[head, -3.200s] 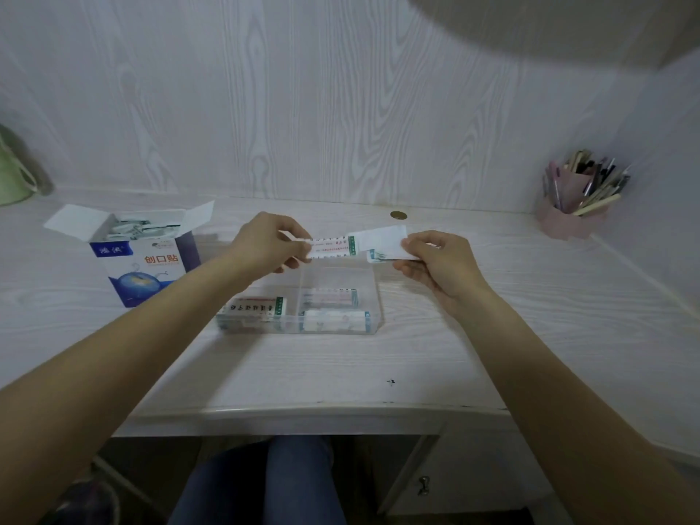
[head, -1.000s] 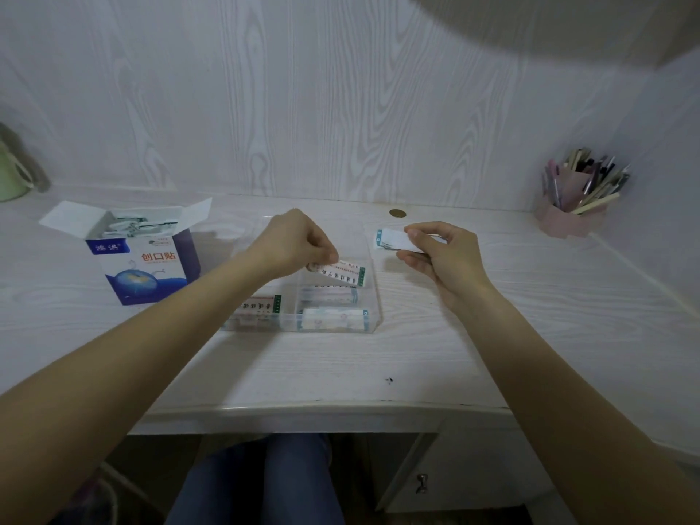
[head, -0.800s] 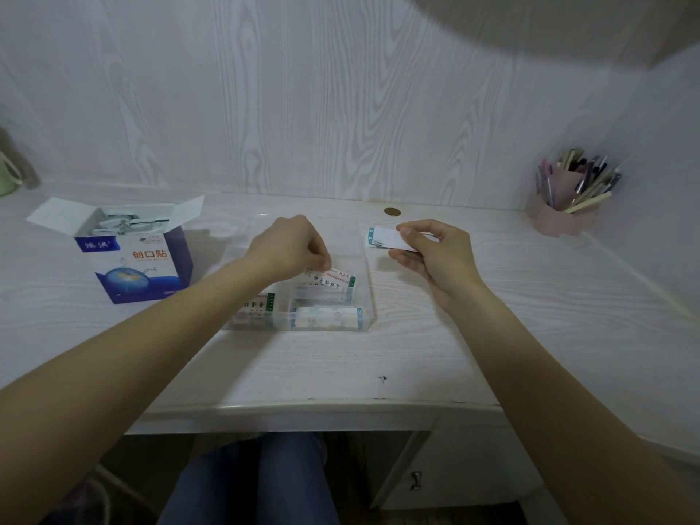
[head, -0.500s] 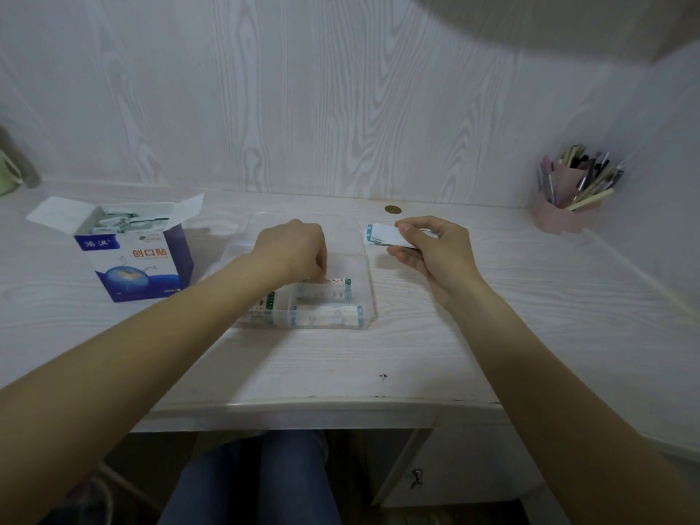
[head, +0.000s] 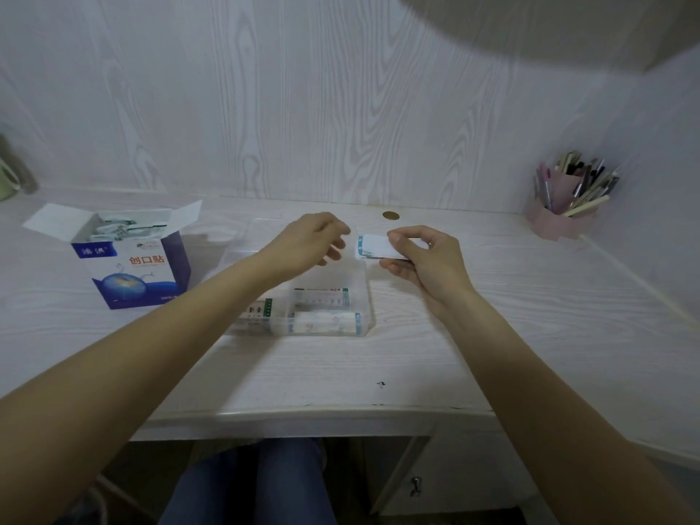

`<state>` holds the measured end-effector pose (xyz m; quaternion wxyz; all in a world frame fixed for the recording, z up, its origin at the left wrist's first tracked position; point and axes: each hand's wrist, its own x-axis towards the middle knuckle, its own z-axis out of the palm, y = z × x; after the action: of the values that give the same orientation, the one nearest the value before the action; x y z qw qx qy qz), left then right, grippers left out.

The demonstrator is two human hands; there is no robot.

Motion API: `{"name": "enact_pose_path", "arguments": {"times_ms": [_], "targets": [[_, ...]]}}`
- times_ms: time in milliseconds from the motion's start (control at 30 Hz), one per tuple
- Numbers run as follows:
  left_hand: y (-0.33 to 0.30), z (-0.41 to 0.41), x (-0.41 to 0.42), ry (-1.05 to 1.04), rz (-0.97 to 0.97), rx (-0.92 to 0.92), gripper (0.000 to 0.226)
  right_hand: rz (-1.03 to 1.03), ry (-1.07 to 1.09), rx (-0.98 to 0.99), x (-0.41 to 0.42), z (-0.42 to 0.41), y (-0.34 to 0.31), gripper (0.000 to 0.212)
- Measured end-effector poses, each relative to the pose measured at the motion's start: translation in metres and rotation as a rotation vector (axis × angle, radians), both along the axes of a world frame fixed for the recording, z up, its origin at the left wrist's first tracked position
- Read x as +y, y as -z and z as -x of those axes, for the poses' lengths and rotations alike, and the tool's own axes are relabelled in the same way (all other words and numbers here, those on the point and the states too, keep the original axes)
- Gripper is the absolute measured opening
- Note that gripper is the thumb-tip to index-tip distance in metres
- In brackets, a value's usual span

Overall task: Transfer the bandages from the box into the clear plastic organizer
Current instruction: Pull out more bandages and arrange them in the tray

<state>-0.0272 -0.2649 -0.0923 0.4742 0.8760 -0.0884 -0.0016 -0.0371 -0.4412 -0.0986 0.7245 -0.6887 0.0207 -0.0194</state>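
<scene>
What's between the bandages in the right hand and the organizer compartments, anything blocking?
Nothing solid. The right hand pinches the bandages beside the organizer, whose top is open. Only the empty left hand hovers over its far part.

Left forearm (head: 212, 297) hides organizer's (head: 363, 297) left compartment, cup (head: 5, 180) cropped

At about ten o'clock from my hands stands the open bandage box (head: 125, 267), its front printed with the orange Chinese characters 创口贴. A blue band at its upper left carries white characters too blurred to read. Print on the bandage wrappers in the clear organizer (head: 325, 308) is too small to read.
</scene>
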Motion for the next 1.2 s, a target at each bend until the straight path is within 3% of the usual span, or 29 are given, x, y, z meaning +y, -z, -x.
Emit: {"name": "enact_pose_path", "arguments": {"times_ms": [100, 167, 400, 500, 667, 833, 933, 1200], "targets": [[-0.003, 0.005, 0.001, 0.081, 0.044, -0.057, 0.029, 0.071, -0.047, -0.026, 0.007, 0.002, 0.001, 0.011], [-0.005, 0.006, 0.001, 0.086, 0.020, -0.088, 0.021, 0.072, -0.079, -0.030, 0.011, 0.003, 0.000, 0.014], [-0.002, 0.001, 0.012, -0.057, 0.079, -0.057, 0.004, -0.084, -0.368, 0.044, 0.005, 0.006, -0.003, 0.023], [-0.005, 0.006, 0.013, -0.018, 0.186, 0.023, 0.003, -0.044, -0.316, 0.021, 0.008, 0.006, -0.003, 0.025], [-0.009, 0.008, 0.014, 0.012, 0.170, 0.076, 0.008, 0.015, -0.205, 0.013, 0.014, 0.006, -0.002, 0.027], [-0.011, 0.008, 0.015, -0.047, 0.176, 0.086, 0.003, -0.071, -0.311, 0.023, 0.009, 0.008, -0.005, 0.011], [-0.011, 0.009, 0.016, -0.082, 0.232, 0.121, 0.005, -0.070, -0.350, 0.047, 0.006, 0.009, -0.006, 0.015], [-0.016, 0.015, 0.018, -0.048, 0.250, 0.171, 0.007, 0.072, -0.165, 0.005, 0.012, 0.009, -0.004, 0.017]]}}
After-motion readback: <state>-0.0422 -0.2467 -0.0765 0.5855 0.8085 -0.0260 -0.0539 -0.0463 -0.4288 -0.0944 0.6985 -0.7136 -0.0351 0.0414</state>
